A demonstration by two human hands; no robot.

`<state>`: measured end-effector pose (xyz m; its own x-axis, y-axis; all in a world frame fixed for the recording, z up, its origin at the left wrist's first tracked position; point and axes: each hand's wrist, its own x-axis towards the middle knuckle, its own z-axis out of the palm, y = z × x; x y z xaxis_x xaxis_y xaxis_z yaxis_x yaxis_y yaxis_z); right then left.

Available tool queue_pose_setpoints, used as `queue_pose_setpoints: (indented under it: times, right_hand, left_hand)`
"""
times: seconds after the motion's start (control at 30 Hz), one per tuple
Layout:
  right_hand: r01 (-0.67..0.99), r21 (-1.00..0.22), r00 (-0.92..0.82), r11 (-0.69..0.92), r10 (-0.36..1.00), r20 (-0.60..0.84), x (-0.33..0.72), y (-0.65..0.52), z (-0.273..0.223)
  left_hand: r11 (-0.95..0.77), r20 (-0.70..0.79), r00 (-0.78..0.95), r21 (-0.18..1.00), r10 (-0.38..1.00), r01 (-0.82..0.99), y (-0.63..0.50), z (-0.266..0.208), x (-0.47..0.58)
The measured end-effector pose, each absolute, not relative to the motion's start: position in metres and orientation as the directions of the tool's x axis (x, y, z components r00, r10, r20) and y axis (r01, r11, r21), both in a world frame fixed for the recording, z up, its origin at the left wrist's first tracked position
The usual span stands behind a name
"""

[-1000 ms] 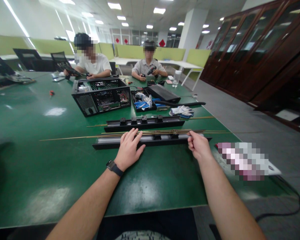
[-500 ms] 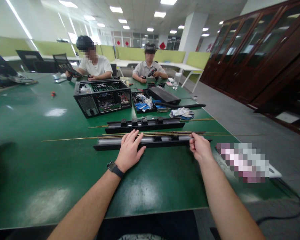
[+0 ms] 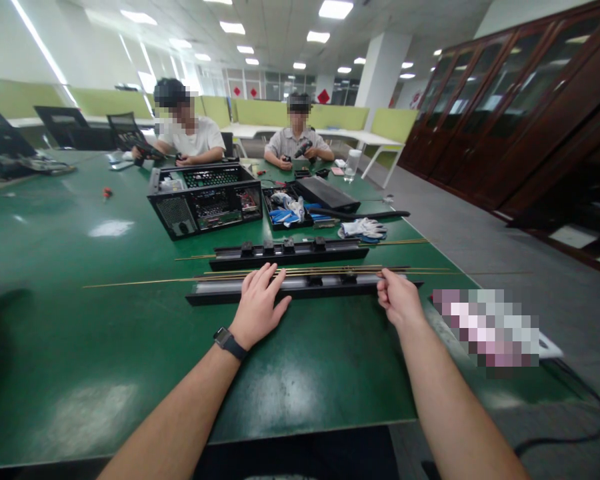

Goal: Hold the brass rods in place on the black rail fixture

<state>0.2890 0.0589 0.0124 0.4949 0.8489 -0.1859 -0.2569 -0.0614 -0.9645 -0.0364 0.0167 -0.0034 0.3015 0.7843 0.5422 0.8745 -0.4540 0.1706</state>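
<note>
Several long, thin brass-coloured rods (image 3: 140, 283) run lengthwise along a black channel-shaped rail (image 3: 325, 291), reaching past both its ends. My left hand (image 3: 260, 305) lies palm down across the rail's left half, its fingers stretched out over the rods. Near the right end, my right hand (image 3: 399, 297) is closed in a pinch on a rod; the exact grip is partly hidden by the fingers. Dark blocks (image 3: 349, 277) sit in the rail between my hands. Behind it lies a second black rail (image 3: 303, 255) with several dark blocks on it and thin rods by its ends.
Farther back are an open black computer case (image 3: 205, 203), a tray of gloves (image 3: 289, 212), a flat black box (image 3: 327, 193) and another pair of gloves (image 3: 363, 229). Two people sit across the green table (image 3: 95, 353). At the right lies a blurred object (image 3: 485, 327) with a cable.
My hands keep nearly the same places on the rods and rail. The view has tilted up very slightly.
</note>
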Motion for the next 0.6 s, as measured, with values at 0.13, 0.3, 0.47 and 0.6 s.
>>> queue_pose_setpoints:
  times: [0.13, 0.3, 0.47, 0.6]
  right_hand:
    - [-0.259, -0.964, 0.494, -0.065, 0.848, -0.19, 0.2891, 0.0588, 0.0123]
    - [-0.257, -0.964, 0.491, -0.062, 0.851, -0.186, 0.289, 0.0589, 0.0121]
    - [-0.255, -0.965, 0.495, -0.06, 0.849, -0.183, 0.2884, 0.0584, 0.0133]
    - [-0.25, -0.966, 0.496, -0.059, 0.849, -0.18, 0.2883, 0.0583, 0.0136]
  left_hand:
    - [-0.457, 0.545, 0.302, 0.172, 0.782, 0.873, 0.0169, -0.0032, -0.0367]
    - [-0.46, 0.547, 0.301, 0.178, 0.781, 0.87, 0.0168, -0.003, -0.0367]
    - [-0.462, 0.547, 0.3, 0.183, 0.782, 0.868, 0.0165, -0.0026, -0.0365]
    - [-0.461, 0.547, 0.301, 0.179, 0.781, 0.869, 0.0168, -0.0033, -0.0369]
